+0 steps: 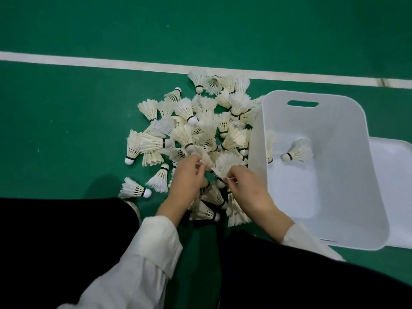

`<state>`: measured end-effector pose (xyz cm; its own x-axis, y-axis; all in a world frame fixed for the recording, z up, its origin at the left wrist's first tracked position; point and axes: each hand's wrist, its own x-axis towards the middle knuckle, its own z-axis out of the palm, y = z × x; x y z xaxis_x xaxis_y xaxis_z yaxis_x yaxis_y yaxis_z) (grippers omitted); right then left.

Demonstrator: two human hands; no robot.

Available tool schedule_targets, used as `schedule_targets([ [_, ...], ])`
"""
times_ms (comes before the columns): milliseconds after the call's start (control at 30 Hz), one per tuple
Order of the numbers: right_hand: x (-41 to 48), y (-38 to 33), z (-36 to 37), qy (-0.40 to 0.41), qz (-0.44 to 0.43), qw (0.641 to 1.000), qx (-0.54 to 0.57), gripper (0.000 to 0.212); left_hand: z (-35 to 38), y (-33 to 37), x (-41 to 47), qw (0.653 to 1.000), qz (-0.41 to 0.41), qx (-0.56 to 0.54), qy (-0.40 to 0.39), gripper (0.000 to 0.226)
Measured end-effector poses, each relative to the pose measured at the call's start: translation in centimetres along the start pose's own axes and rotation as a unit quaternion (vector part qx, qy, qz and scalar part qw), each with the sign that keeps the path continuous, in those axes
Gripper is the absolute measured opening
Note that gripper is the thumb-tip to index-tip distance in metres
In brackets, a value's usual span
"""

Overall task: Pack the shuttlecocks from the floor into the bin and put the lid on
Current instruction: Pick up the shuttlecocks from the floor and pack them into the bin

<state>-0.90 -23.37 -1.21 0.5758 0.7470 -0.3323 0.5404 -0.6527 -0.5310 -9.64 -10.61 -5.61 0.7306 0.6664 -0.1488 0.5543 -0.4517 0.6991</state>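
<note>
In the head view, the pile of shuttlecocks (200, 130) lies on the green floor (66, 130), at 12 o'clock from the person and just below the white line (89, 61). Both hands are at the near edge of the pile. The left hand (187, 175) has its fingers curled and pinches the feathers of one shuttlecock (206, 159). The right hand (247, 186) pinches another shuttlecock (225, 166) in the same way. The bin (254, 152) stands at 3 o'clock from the hands, and its left wall touches the pile, so the right hand is the nearer one. Its long axis runs about from 11 to 5 o'clock. It is open and almost empty: only two shuttlecocks (297, 152) lie at its far end, so there is much room to drop more. I judge that the move must lift over the left rim, which stands high. The lid (392, 186) lies on the floor past the bin at 3 o'clock, not yet needed.
</note>
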Motion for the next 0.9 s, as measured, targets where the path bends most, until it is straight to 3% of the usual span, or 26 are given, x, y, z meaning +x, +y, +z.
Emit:
schedule_targets([
  [100,0.0,0.1,0.1,0.003,0.003,1.000,0.004,0.011,-2.5,-0.9,-2.1,0.996,-0.037,-0.079,0.032,0.010],
  [300,-0.2,-0.1,0.0,0.009,-0.003,1.000,0.003,0.012,-7.3,-3.9,-1.2,0.956,-0.187,-0.146,0.171,0.044],
  [367,-0.4,-0.2,-0.2,0.015,-0.007,1.000,0.011,0.011,-8.4,-4.8,0.0,0.955,-0.210,-0.113,0.173,0.055],
  [433,-0.5,-0.3,-0.2,0.017,-0.015,1.000,0.017,0.010,-8.9,-5.6,1.4,0.955,-0.253,-0.091,0.126,0.059],
  [567,-0.6,-0.5,-0.5,0.016,-0.019,0.999,0.032,0.011,-8.9,-6.4,3.4,0.974,-0.227,-0.002,0.012,0.052],
  [667,-0.6,-0.5,-0.6,0.021,-0.017,0.999,0.029,0.012,-8.0,-6.7,3.7,0.966,-0.243,-0.067,0.052,0.044],
  [767,-0.4,-0.5,-0.4,0.021,-0.009,0.999,0.024,0.014,-7.1,-6.6,2.8,0.910,-0.321,-0.241,0.102,0.033],
  [833,-0.4,-0.5,-0.2,0.031,-0.009,0.999,0.016,0.013,-6.6,-6.0,1.6,0.897,-0.312,-0.283,0.135,0.012],
  [900,-0.5,-0.3,-0.1,0.056,-0.011,0.998,0.027,0.012,-6.4,-4.7,0.5,0.905,-0.270,-0.289,0.159,0.019],
])
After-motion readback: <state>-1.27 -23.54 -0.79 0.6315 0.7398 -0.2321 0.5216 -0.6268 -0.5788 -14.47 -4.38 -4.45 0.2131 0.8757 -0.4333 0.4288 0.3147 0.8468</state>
